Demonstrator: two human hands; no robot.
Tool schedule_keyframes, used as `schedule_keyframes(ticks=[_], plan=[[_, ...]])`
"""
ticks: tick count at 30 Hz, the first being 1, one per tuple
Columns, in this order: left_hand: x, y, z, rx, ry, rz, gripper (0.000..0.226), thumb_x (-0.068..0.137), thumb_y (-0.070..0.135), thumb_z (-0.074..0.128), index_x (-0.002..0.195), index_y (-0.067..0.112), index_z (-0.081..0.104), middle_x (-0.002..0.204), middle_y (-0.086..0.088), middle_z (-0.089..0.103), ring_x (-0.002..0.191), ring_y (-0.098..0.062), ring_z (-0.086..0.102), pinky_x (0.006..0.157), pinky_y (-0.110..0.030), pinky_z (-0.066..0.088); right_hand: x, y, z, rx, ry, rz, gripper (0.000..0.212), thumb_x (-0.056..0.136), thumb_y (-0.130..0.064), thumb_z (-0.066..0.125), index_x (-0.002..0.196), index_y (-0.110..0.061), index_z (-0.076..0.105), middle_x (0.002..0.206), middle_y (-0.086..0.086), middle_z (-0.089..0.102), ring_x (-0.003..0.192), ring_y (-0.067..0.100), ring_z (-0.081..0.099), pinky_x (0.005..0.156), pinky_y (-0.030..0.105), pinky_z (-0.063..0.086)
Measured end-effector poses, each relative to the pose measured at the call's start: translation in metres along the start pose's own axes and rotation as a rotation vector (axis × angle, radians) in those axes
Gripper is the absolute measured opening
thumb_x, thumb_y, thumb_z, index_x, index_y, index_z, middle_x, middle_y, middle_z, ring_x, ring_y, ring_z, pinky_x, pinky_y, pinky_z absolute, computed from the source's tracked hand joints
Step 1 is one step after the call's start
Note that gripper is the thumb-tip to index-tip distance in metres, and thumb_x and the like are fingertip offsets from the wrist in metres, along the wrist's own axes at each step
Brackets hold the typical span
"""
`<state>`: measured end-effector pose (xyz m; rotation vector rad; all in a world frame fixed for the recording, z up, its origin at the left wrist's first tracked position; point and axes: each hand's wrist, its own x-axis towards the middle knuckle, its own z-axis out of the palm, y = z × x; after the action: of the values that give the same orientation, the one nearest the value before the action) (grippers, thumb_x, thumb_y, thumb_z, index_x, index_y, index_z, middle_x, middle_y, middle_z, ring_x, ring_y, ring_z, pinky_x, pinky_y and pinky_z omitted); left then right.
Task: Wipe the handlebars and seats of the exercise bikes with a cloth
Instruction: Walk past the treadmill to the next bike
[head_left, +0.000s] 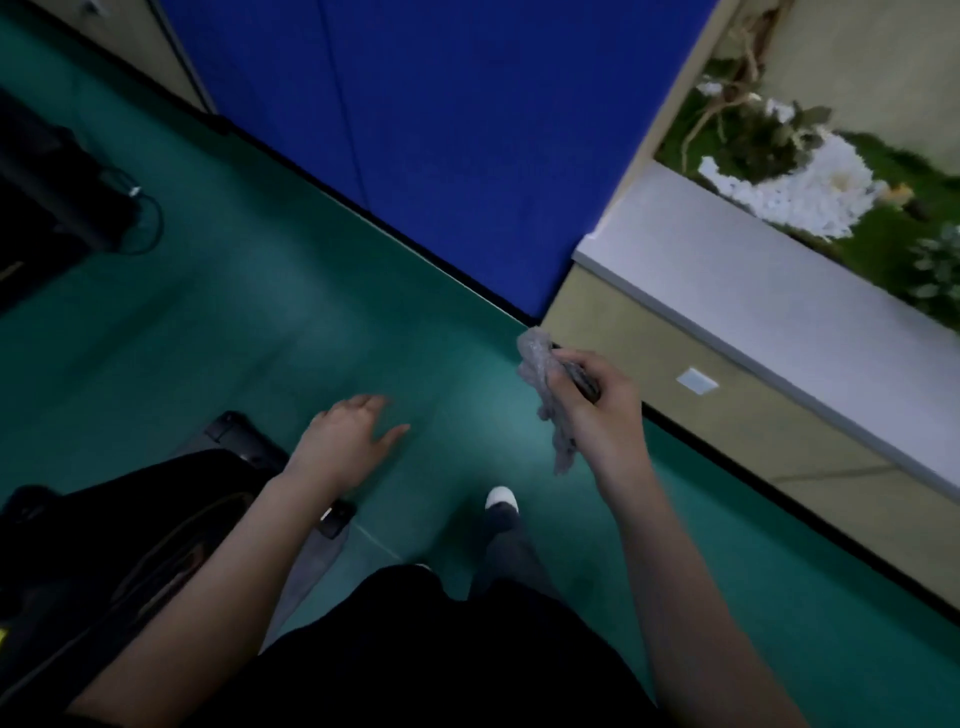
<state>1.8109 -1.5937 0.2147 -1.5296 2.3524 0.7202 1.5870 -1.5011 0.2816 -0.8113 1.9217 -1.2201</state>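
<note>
My right hand (597, 410) grips a crumpled grey cloth (543, 384), which hangs down from the fist above the green floor. My left hand (353, 436) hovers with fingers spread and relaxed, holding nothing. At the lower left a black exercise bike (130, 530) shows only in part, with its base and foot (244, 434) on the floor beside my left forearm. I cannot make out its handlebars or seat in this blurred view.
A blue padded wall panel (441, 130) stands ahead. To the right runs a low beige wall with a white ledge (779, 296) and plants behind it. Another black machine with a cable (57, 208) sits at far left. My white shoe (501, 499) is on the green floor (260, 322).
</note>
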Motion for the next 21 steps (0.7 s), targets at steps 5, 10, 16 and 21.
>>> schedule_keyframes(ticks=[5,10,16,21], plan=[[0.027,0.032,-0.008,-0.034,0.051,-0.146,0.056,0.095,0.049,0.043,0.141,0.016,0.039,0.144,-0.007,0.045,0.130,-0.026,0.042,0.104,-0.036,0.037,0.071,-0.012,-0.027,-0.040,-0.133,-0.070,0.013,0.092,-0.017,0.060,0.101,-0.024,0.066,0.078,-0.003,0.068,0.064,0.003,0.064,0.062,0.021,0.052],[0.050,0.057,-0.014,-0.012,0.118,-0.195,0.057,0.095,0.051,0.041,0.141,0.017,0.040,0.142,-0.006,0.046,0.129,-0.026,0.042,0.105,-0.036,0.031,0.124,-0.018,-0.043,-0.058,-0.201,-0.056,0.014,0.093,-0.021,0.060,0.105,-0.023,0.067,0.093,-0.006,0.069,0.083,0.016,0.068,0.075,0.034,0.057],[0.083,0.055,-0.017,-0.013,0.132,-0.241,0.061,0.095,0.054,0.038,0.144,0.018,0.035,0.151,-0.001,0.035,0.140,-0.020,0.029,0.114,-0.035,0.018,0.177,-0.018,-0.029,-0.068,-0.296,-0.039,0.016,0.091,-0.023,0.061,0.106,-0.026,0.067,0.099,-0.010,0.069,0.090,0.006,0.066,0.078,0.028,0.052],[0.120,0.032,-0.026,-0.060,0.107,-0.299,0.066,0.095,0.057,0.034,0.148,0.019,0.027,0.158,0.000,0.021,0.146,-0.018,0.016,0.118,-0.036,0.010,0.222,-0.038,0.015,-0.088,-0.377,-0.059,0.015,0.091,-0.023,0.062,0.105,-0.025,0.067,0.101,-0.010,0.069,0.093,0.007,0.066,0.078,0.023,0.053]])
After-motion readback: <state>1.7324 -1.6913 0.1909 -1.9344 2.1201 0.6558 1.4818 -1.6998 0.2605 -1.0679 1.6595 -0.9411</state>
